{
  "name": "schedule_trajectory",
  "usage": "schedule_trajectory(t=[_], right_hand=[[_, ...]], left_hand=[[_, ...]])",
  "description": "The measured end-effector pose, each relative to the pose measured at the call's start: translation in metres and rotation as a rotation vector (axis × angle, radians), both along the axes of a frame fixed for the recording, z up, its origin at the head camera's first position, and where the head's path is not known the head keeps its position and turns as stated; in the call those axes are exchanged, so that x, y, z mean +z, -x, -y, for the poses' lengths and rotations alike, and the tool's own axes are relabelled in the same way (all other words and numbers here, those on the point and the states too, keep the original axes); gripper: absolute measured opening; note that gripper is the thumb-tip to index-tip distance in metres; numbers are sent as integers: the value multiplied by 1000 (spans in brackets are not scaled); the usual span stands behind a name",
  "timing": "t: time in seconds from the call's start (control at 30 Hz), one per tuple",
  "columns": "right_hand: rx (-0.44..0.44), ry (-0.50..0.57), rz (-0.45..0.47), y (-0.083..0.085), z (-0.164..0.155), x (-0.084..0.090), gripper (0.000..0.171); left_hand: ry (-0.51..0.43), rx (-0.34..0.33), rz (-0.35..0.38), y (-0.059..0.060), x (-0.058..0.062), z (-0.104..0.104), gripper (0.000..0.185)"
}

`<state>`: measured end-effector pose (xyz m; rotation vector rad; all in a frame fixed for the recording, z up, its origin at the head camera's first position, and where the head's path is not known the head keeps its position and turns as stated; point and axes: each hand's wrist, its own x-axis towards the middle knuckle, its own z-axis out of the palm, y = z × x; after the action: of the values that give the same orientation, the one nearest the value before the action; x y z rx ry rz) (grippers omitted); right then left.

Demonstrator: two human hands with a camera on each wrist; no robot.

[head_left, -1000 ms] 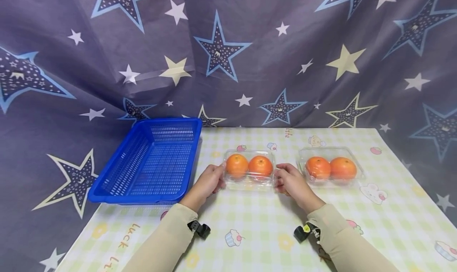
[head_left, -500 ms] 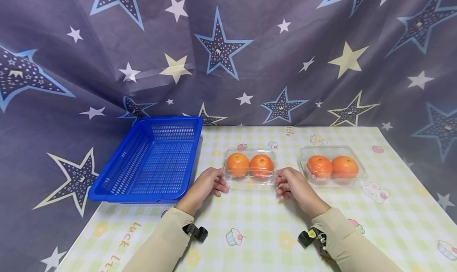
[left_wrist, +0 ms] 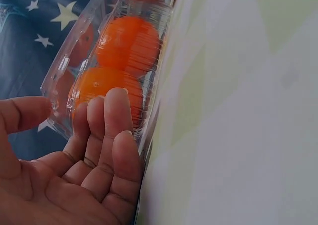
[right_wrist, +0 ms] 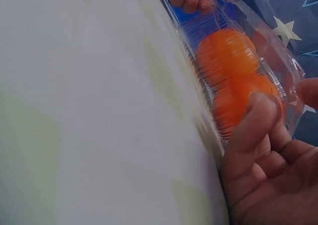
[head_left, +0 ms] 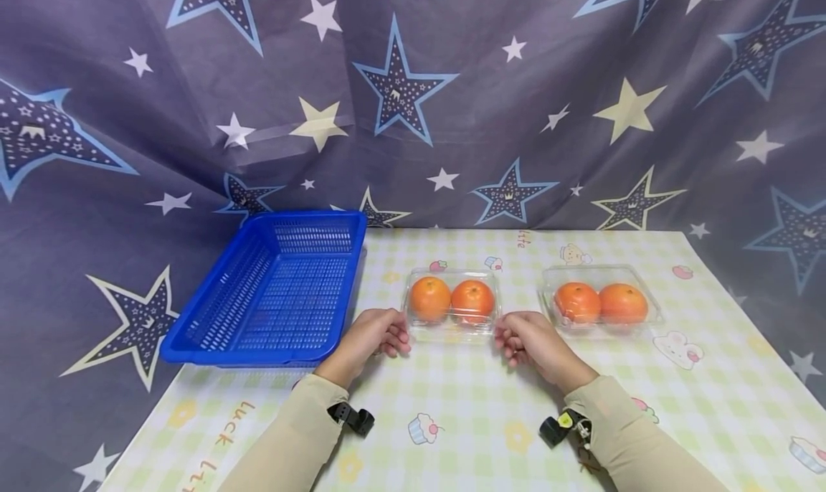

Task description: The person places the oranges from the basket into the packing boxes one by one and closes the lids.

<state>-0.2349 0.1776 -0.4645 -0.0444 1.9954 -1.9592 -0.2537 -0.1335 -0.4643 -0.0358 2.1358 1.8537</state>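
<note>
A clear plastic clamshell box (head_left: 452, 332) with two oranges (head_left: 452, 300) stands on the checked tablecloth (head_left: 464, 399), mid-table. My left hand (head_left: 377, 334) is at its near left corner and my right hand (head_left: 525, 338) at its near right corner. In the left wrist view the loosely curled fingers (left_wrist: 107, 130) touch the box's end (left_wrist: 62, 81), with the thumb held apart. In the right wrist view a fingertip (right_wrist: 258, 115) rests against the other end of the box (right_wrist: 280, 53), with the thumb beside the lid edge. Neither hand closes round it.
An empty blue mesh basket (head_left: 277, 291) stands at the table's left, partly over the edge. A second clear box (head_left: 603, 330) with two oranges stands to the right. A star-printed curtain hangs behind and at both sides.
Both hands gripped the box's ends a second ago. They have since slid back toward me to its near corners and loosened, while the box rests slightly farther away.
</note>
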Motion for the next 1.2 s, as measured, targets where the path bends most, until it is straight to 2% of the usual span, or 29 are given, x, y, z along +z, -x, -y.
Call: schedule_trajectory(t=[0.23,0.77,1.2], right_hand=[[13,18,-14,2,-1,-3,26],[-11,17,-10,1,-1,-3,22],[-5,18,-14,2,-2,-5,24]], left_hand=[[-14,-37,0,0,-1,2,31],[-24,-44,8,-1,0,2,26],[-15,-56,-1,1,-3,3,29]])
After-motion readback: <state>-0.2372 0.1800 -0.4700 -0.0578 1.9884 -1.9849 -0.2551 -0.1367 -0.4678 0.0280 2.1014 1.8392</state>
